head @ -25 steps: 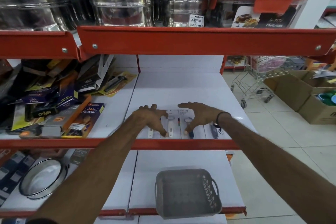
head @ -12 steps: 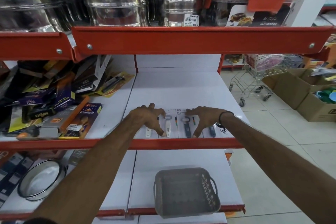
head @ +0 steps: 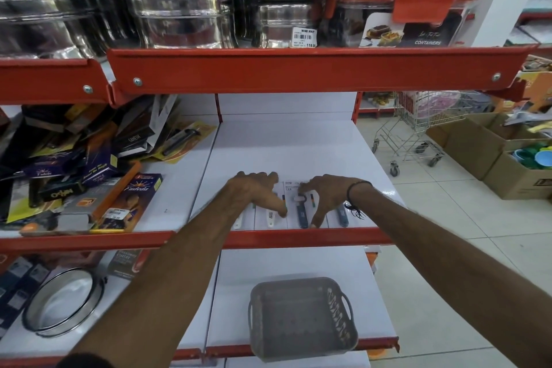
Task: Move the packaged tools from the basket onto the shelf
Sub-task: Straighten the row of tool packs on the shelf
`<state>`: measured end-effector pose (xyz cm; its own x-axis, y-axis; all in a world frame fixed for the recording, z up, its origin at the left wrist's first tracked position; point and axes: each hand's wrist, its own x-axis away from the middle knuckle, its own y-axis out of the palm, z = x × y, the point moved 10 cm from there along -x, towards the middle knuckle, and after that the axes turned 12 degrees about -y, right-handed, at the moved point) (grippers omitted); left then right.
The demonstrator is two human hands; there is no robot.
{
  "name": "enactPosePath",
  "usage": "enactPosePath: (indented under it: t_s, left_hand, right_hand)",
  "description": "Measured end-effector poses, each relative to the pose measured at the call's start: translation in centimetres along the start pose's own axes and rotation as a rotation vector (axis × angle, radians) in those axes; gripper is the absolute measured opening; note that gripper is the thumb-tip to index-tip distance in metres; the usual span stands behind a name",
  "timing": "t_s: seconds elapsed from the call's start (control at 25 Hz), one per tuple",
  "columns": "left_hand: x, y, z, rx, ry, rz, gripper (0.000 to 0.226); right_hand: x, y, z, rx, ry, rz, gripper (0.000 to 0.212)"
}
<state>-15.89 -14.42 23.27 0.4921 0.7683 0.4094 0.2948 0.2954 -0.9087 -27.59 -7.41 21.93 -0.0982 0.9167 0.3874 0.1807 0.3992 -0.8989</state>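
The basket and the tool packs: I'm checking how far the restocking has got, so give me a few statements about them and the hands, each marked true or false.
1. The grey basket sits on the shelf below the one the hands are working on. True.
2. The basket is full of packaged tools. False: no packs show inside it.
3. The packaged tools lie flat in a row near the front edge of the white shelf. True.
4. The left hand is lifting the basket by its handle. False: it rests on the packs.
5. The right hand, with a dark band at its wrist, rests fingers-down on the packs. True.
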Motion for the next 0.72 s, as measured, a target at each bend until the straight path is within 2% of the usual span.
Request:
enactPosePath:
  t_s: [0.24, 0.64, 0.72]
  left_hand:
    - [-0.2, 1.4, 0.8, -0.129, 0.010, 0.037, 0.100]
    - [0.1, 1.6, 0.6, -0.125, 0.014, 0.051, 0.102]
    - [0.3, 1.4, 0.9, -0.124, 0.018, 0.049, 0.100]
  right_hand:
    - [-0.3, -0.1, 0.0, -0.002, 0.016, 0.002, 0.105]
    - [0.1, 0.1, 0.2, -0.029, 0.011, 0.009, 0.108]
    - [1.1, -0.3, 1.0, -0.095, 0.024, 0.056, 0.112]
